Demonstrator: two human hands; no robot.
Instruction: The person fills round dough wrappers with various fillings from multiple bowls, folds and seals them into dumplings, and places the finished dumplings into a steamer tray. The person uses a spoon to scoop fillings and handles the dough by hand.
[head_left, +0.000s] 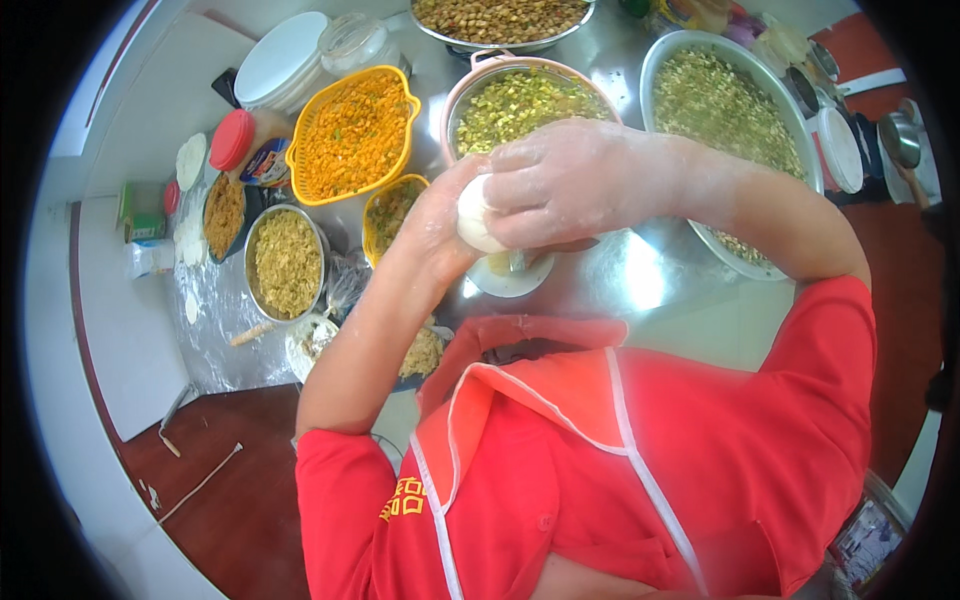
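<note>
A white ball of filled-bun dough (475, 216) is held between my two floury hands, in front of my chest. My left hand (442, 210) cups it from the left side. My right hand (559, 184) lies over it with the fingers bent round its right side; the fingertips are partly hidden. Below the hands a small white plate (517, 280) shows, with something pale on it, mostly covered. Just beyond my hands stands a pink-rimmed basin (450, 112) of chopped green filling.
A yellow basket (301, 193) of orange filling, a smaller yellow basket (367, 225) and a steel bowl (253, 289) stand left. A large metal basin (654, 67) of chopped greens is right. A rolling pin (252, 334) lies on the floured steel table (225, 367).
</note>
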